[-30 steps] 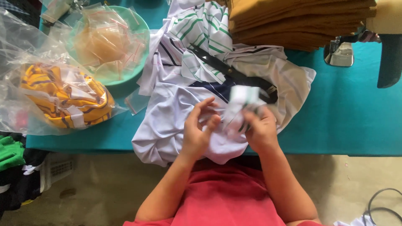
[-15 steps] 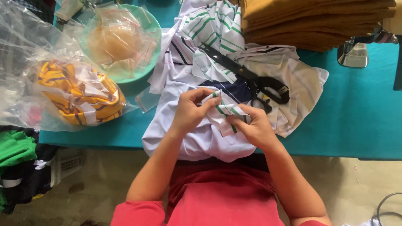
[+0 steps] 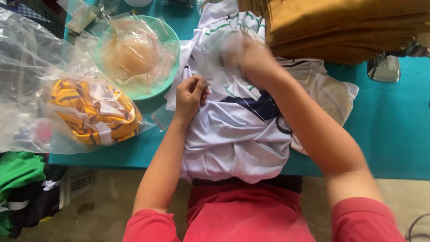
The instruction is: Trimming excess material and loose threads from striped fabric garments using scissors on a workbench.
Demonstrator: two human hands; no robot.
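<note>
The left hand (image 3: 191, 95) pinches the white shirt (image 3: 233, 143) against the desk (image 3: 394, 125), pinning it flat; the right hand (image 3: 251, 60), blurred above the striped collar, is reaching up-desk, grip unclear, mustard stack (image 3: 345, 27) beyond

I saw a teal tabletop (image 3: 394, 134) filling the view under soft, even light. Below its edge lay a bare, dusty concrete floor (image 3: 107, 201).

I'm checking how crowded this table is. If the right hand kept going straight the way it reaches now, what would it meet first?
Probably the white garment with green stripes lying just beyond the blurred right hand. The stack of folded mustard-brown cloth sits to its side. Depth is unclear because of the blur.
</note>
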